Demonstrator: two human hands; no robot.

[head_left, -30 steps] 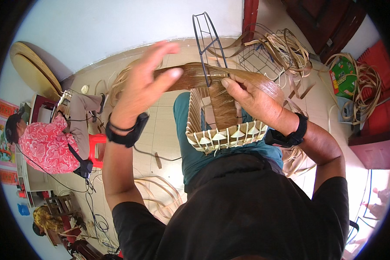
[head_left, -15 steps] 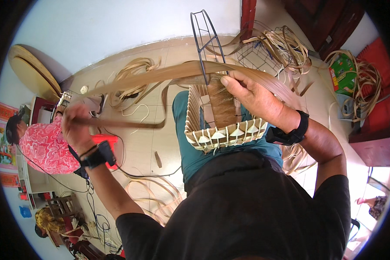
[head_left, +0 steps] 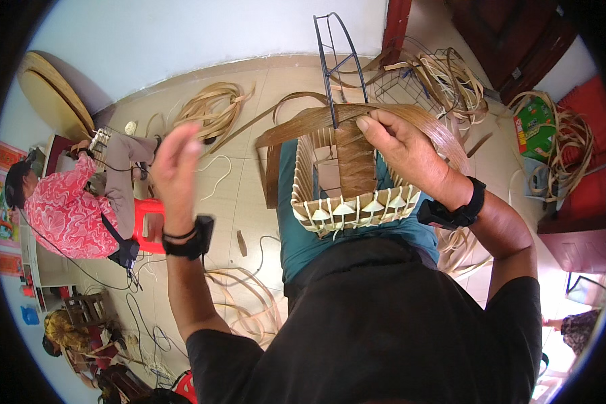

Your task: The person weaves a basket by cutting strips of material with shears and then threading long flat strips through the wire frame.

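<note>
Head view: basket [head_left: 347, 202] sits on the person's lap, half woven: bottom band of pale strips with triangular pattern is done, side walls partly up, dark metal wire frame [head_left: 333, 60] sticks up bare above the rim

Right hand [head_left: 411, 151] presses a wide brown strip [head_left: 316, 121] against the top of the basket; grip clenched on the strip, thumb and fingers pinching it where it crosses the frame. The strip arcs left and right over the rim, its free end hanging left of the basket

Left hand [head_left: 175, 161] is up in the air left of the basket, well apart from it, blurred; fingers look spread and grasping nothing, grip released as far as the blur allows

Black wrist bands on both wrists

Judgement: base and lower band finished, upper wall and handle frame not yet covered, so roughly mid-build; most of the wrapping on the frame is left

Around: tiled floor [head_left: 249, 195] with coils of pale strips [head_left: 212, 108], more loose strips and a wire cage [head_left: 444, 74] at the back right, another person in a red patterned top [head_left: 64, 209] sitting on a red stool [head_left: 148, 225] at the left
</note>
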